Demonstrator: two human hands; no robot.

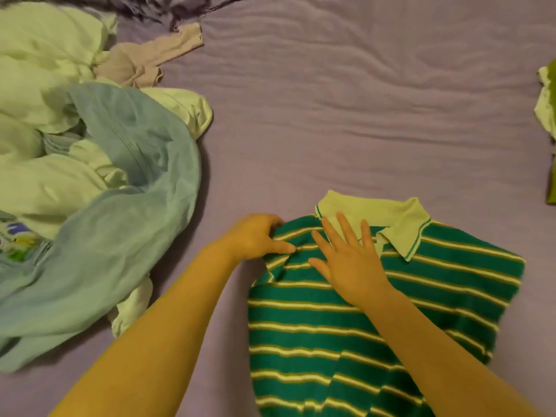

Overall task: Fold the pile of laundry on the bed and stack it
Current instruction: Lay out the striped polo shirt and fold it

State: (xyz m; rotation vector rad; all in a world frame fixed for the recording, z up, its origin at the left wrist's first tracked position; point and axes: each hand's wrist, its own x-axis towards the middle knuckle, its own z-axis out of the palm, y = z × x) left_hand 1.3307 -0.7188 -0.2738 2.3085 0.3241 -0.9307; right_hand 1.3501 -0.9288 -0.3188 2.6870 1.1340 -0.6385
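Observation:
A green polo shirt (331, 335) with white and tan stripes and a pale collar lies flat on the purple bed sheet (346, 115), collar pointing away from me. My left hand (258, 237) pinches the fabric at the shirt's left shoulder, thumb on top. My right hand (350, 260) lies flat with spread fingers on the shirt's chest just below the collar. The unfolded laundry pile (75, 145) sits to the left: pale green and white garments with a light blue one (126, 236) draped over the front.
A lilac garment (144, 60) lies at the pile's far edge. More crumpled purple cloth (168, 6) sits at the top. At the right edge a green and white item (549, 115) is partly cut off by the frame.

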